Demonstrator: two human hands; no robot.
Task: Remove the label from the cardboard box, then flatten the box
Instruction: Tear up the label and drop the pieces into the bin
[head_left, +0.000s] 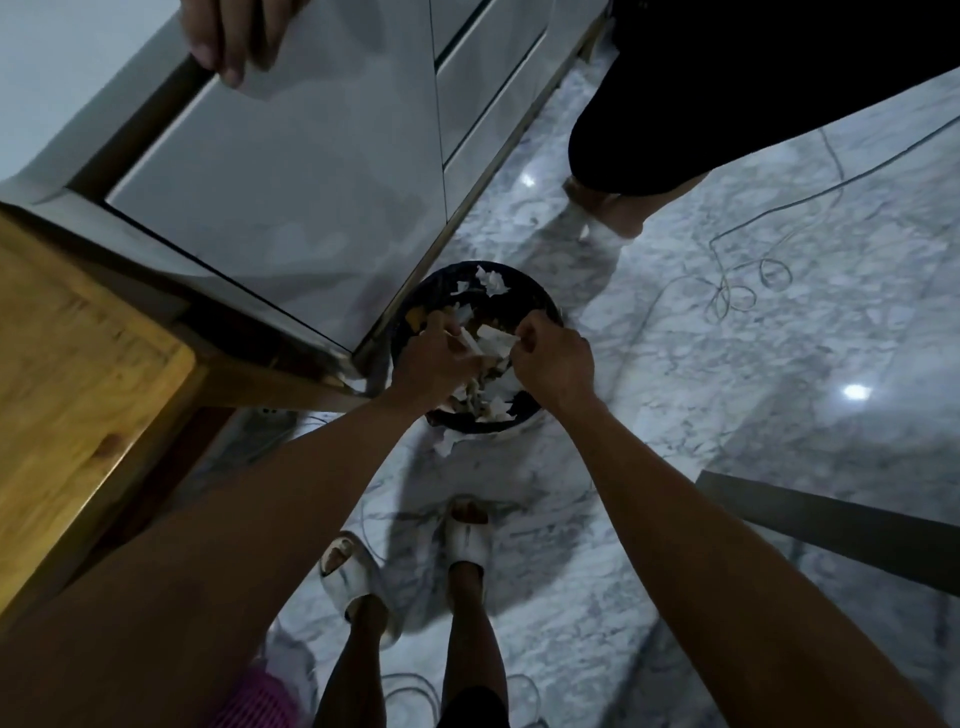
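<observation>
Both hands over the bin (545, 304), left hand (434, 358) and right hand (553, 358) pinching label scraps (493, 340); box unseen, flattening left.

Near rim of the round black waste bin (540, 299) hidden behind both hands, white paper scrap (491, 338) between them blurred, cardboard box nowhere visible, second person's hand (228, 36) cut off by the top edge, pink ribbed object (249, 699) cropped at the bottom edge
</observation>
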